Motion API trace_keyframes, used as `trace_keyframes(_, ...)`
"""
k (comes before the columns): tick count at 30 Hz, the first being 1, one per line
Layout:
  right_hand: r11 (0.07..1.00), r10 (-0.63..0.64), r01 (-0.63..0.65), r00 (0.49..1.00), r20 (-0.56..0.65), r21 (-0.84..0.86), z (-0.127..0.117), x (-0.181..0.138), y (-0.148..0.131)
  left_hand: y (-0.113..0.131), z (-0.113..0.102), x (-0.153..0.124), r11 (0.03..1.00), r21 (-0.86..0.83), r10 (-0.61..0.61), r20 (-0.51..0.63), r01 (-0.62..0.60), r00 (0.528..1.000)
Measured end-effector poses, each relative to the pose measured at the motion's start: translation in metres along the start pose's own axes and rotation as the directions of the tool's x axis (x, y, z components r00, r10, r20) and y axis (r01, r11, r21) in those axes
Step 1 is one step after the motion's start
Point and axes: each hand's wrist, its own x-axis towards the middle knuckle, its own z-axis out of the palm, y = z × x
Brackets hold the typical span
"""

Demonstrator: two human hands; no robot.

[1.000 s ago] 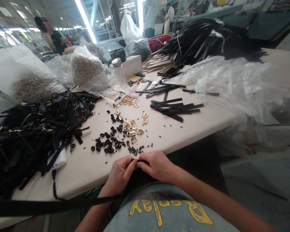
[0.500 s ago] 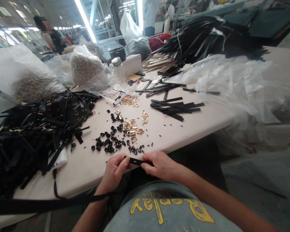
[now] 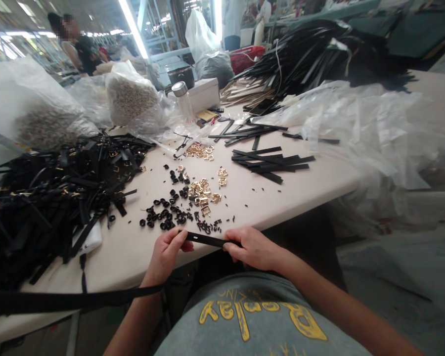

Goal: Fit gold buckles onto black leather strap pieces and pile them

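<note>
A black strap [image 3: 207, 240] with a small slot near its left end is stretched between my two hands at the table's front edge. My left hand [image 3: 169, 251] pinches the slotted end between thumb and fingers. Toward the other end, my right hand [image 3: 252, 248] is closed on the same strap. Just beyond lie small black pieces [image 3: 207, 226], black loops [image 3: 166, 215] and gold buckles [image 3: 202, 190]. More gold buckles [image 3: 199, 151] sit farther back. Loose black strips [image 3: 272, 163] lie to the right.
A heap of black buckled straps [image 3: 59, 193] covers the left side. Bags of small parts [image 3: 131, 96], a glass bottle [image 3: 183, 101] and a white box [image 3: 203, 94] stand behind. Clear plastic sheeting [image 3: 371, 128] and a large black strip bundle [image 3: 319, 54] are right. Another person [image 3: 77, 49] is at the far left.
My hands have moved apart, the left one going left, so more of the strap shows between them. Both still grip it.
</note>
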Motion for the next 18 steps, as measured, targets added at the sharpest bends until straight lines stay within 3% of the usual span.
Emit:
trace_keyframes(11, 0.99, -0.029, 0.02, 0.998, -0.063, -0.136, -0.006, 0.0, 0.005, -0.006, -0.006, 0.002, 0.994, -0.073, -0.08, -0.004, 0.08, 0.997)
trace_keyframes(18, 0.977, -0.143, 0.123, 0.984, -0.106, -0.176, 0.001, 0.0, 0.005, -0.006, 0.013, -0.003, 0.978, -0.162, -0.11, 0.141, 0.132, 0.984)
